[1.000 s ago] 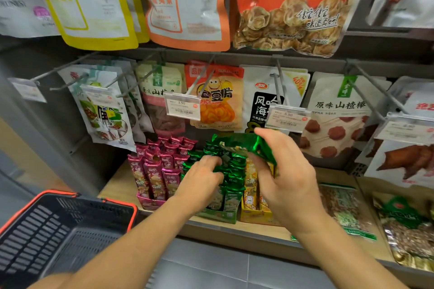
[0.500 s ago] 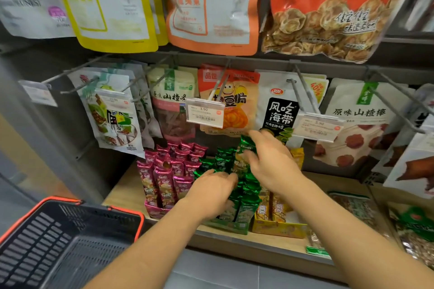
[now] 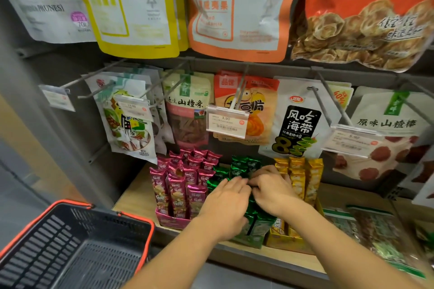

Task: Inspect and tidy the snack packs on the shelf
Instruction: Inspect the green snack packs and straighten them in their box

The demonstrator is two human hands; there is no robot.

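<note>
Small green snack packs (image 3: 244, 165) stand in rows in a green display box (image 3: 252, 240) on the wooden shelf (image 3: 133, 197). Pink packs (image 3: 178, 185) fill a box on their left, and yellow packs (image 3: 303, 176) fill one on their right. My left hand (image 3: 224, 204) lies flat on the front green packs with its fingers stretched forward. My right hand (image 3: 272, 189) rests right beside it on the middle green packs, fingers bent over their tops. The fingertips of both hands meet. Much of the green rows is hidden under them.
A black shopping basket (image 3: 70, 246) with an orange rim sits at lower left. Hanging snack bags on metal hooks and a price tag (image 3: 226, 122) jut out just above the boxes. Flat clear bags (image 3: 375, 232) lie on the shelf to the right.
My right hand held a green pack above the box, then lowered it into the green rows. Both hands now lie together on the green packs. The view has moved closer.
</note>
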